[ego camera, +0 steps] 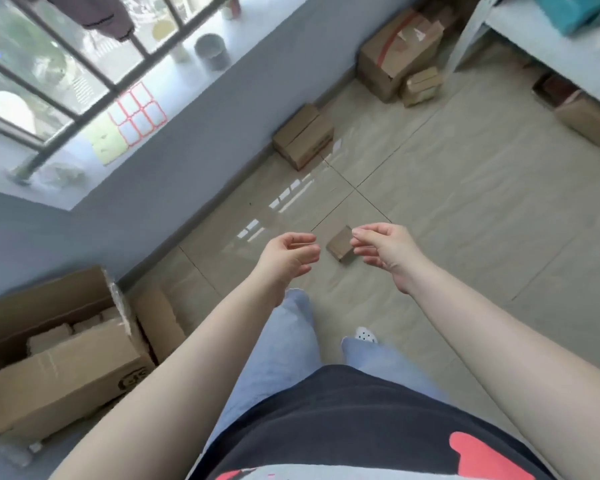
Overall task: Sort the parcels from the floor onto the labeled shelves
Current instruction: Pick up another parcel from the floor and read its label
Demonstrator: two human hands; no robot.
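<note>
A small brown cardboard parcel (340,248) lies on the tiled floor straight ahead of me. My left hand (289,257) and my right hand (385,252) hover above it on either side, fingers curled and apart, holding nothing. More parcels lie farther off: a medium box (303,140) by the wall, a large taped box (397,53) and a small box (423,85) beside it near the corner. A white shelf (548,46) stands at the top right, with a teal package (568,10) on it.
A large open carton (59,368) with packed items stands at the lower left against the wall. Another box (589,119) sits under the shelf at the right. A windowsill (142,109) with label sheets and pots runs along the left wall.
</note>
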